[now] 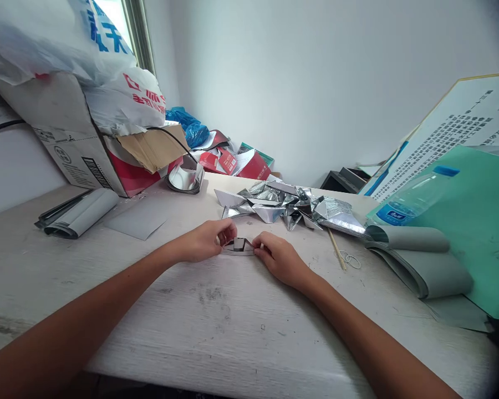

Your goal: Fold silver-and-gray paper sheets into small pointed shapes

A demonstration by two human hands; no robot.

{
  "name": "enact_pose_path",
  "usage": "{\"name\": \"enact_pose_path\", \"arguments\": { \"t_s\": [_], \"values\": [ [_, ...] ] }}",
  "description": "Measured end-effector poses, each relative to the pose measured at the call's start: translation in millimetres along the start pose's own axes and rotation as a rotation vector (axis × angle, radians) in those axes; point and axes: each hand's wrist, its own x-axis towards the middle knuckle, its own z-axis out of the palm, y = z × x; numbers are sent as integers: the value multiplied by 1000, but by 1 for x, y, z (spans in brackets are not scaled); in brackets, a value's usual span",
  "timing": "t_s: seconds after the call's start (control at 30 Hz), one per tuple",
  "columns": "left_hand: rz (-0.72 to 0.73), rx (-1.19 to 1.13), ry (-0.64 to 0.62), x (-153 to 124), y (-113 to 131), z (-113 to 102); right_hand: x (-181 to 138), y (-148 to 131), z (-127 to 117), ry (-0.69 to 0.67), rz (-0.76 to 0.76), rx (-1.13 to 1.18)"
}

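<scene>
Both my hands rest on a white worn table. Between them lies a small folded piece of silver paper, flat on the table with a little raised fold in its middle. My left hand pinches its left end with curled fingers. My right hand pinches its right end, fingers bent down onto it. Just behind the hands lies a heap of several folded silver paper shapes.
A cardboard box with plastic bags stands at the back left, grey sheets beside it. A tape roll sits behind. A plastic bottle, green folder, grey paper stack, stick and rubber bands lie right.
</scene>
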Motion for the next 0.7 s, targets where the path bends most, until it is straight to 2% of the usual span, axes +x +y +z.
{"name": "enact_pose_path", "arguments": {
  "t_s": [0.17,0.33,0.43,0.57,0.7],
  "values": [
    [183,263,-24,-4,5,-3,-2,6,-6,-61,-215,-82],
    [191,312,-107,-5,2,-4,-4,6,-7,-111,-328,-273],
    [172,304,-141,-3,4,-5,-4,3,-8,-138,-346,-328],
    [168,332,-128,-2,7,-2,-5,-3,-14,-168,-337,-304],
    [138,369,-75,-4,5,1,-6,-10,-16,-168,-238,-223]
  ]
}}
